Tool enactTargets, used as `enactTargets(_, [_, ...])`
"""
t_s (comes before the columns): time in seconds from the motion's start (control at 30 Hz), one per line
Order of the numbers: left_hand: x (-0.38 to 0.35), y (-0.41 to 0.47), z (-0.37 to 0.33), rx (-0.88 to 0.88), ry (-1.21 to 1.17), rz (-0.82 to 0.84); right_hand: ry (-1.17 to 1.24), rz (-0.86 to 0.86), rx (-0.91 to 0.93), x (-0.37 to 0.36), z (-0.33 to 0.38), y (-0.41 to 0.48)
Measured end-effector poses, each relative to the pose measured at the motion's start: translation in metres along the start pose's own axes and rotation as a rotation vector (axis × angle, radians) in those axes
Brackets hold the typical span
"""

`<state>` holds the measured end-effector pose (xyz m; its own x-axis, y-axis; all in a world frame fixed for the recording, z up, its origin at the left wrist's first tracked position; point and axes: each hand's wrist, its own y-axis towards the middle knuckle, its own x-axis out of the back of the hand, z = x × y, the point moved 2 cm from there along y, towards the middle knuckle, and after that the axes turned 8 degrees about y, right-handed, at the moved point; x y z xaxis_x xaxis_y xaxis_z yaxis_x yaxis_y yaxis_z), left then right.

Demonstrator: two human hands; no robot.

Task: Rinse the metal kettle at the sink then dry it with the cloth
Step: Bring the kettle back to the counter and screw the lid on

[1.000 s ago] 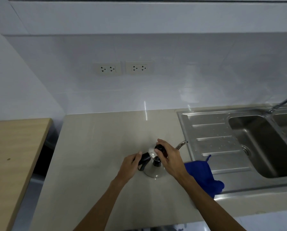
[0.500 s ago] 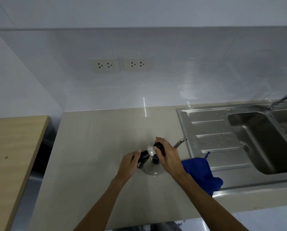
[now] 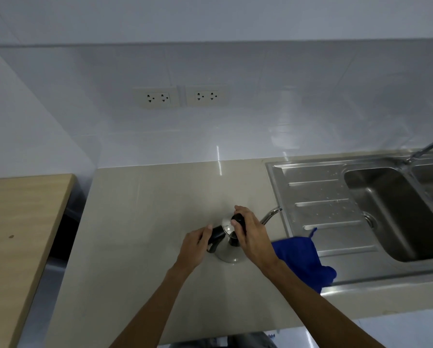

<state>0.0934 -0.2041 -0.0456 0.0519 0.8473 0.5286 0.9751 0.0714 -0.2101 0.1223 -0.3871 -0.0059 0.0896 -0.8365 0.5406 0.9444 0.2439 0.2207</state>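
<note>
A small metal kettle (image 3: 229, 256) with a black handle and a thin curved spout stands on the beige counter, left of the sink. My left hand (image 3: 194, 247) grips the black handle on its left side. My right hand (image 3: 253, 236) holds the black knob of the kettle lid (image 3: 226, 225), which is tilted up off the opening. A blue cloth (image 3: 302, 257) lies crumpled to the right of the kettle, across the edge of the sink's drainboard and partly behind my right forearm.
The steel sink (image 3: 391, 209) with its ribbed drainboard (image 3: 321, 204) fills the right side; a tap (image 3: 429, 146) leans over the basin. Two wall sockets (image 3: 180, 96) sit above the counter (image 3: 140, 212). A wooden tabletop (image 3: 17, 222) is at the left, across a gap.
My right hand has lifted and tilted the kettle lid by its knob. My left hand stays on the handle; the view has shifted slightly.
</note>
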Motion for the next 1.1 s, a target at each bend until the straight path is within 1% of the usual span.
enactTargets(0.2, [0.003,0.001,0.001,-0.005,-0.011,0.032,-0.033,0.069,0.031,0.004,-0.001,0.001])
enactTargets(0.4, [0.001,0.001,0.004,-0.003,-0.062,0.022,-0.041,0.085,0.011,0.004,0.0,0.001])
enactTargets(0.77, [0.0,0.001,0.005,-0.013,-0.046,0.016,-0.02,0.022,0.021,-0.001,-0.001,-0.003])
enactTargets(1.1, [0.002,0.0,0.004,0.029,-0.064,0.032,-0.079,0.029,0.038,-0.004,-0.008,-0.003])
